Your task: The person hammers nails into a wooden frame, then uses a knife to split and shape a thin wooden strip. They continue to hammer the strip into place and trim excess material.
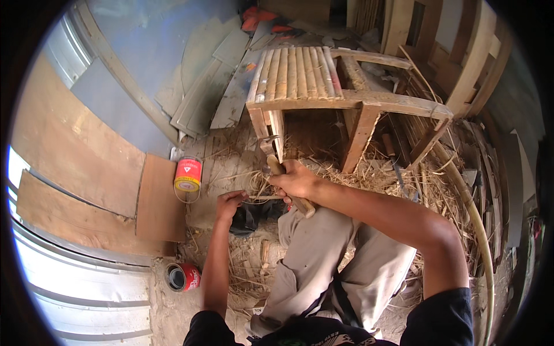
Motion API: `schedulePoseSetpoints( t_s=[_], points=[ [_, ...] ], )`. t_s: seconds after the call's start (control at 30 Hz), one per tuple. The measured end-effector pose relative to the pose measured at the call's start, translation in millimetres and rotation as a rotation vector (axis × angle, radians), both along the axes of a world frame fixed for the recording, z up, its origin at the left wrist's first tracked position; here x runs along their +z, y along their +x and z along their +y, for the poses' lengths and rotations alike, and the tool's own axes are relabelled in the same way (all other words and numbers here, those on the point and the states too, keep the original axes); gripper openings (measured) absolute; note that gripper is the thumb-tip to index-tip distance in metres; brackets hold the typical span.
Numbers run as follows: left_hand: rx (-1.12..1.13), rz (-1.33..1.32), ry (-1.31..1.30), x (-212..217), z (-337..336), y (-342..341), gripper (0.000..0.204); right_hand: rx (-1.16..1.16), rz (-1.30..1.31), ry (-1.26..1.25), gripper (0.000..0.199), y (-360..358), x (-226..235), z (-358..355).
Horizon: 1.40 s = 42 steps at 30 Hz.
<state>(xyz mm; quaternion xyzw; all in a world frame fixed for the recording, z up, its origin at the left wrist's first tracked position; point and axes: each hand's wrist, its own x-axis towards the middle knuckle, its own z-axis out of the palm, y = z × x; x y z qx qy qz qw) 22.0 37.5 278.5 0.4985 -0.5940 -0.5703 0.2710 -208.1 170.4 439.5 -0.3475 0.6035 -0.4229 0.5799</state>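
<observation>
A hammer (pixel 303 206) with a wooden handle is gripped in my right hand (pixel 297 181), above my knee. Its metal head points away from me, in front of the near left leg of a wooden frame (pixel 360 135). Split bamboo slats (pixel 297 72) lie side by side over the frame's left part. My left hand (pixel 232 204) is lower and to the left, its fingers bent together. A thin pale stick (pixel 265 198) runs beside its fingertips toward the right hand; whether the fingers pinch it or something smaller is unclear.
A red and yellow can (pixel 188 174) stands to the left, and an open red can (pixel 183 277) lies nearer me. Shavings and scraps litter the floor. A chisel-like tool (pixel 393 158) rests by the frame. A long bamboo pole (pixel 474 210) curves along the right. Boards (pixel 164 199) lean left.
</observation>
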Motion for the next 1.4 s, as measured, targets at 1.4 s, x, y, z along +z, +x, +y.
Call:
schedulePoseSetpoints(
  t_s=[1.4],
  points=[
    [-0.158, -0.103, -0.665, 181.8, -246.4, -512.9, 0.013, -0.738, -0.108, 0.312, 0.04, -461.1, 71.1, -287.1]
  ],
)
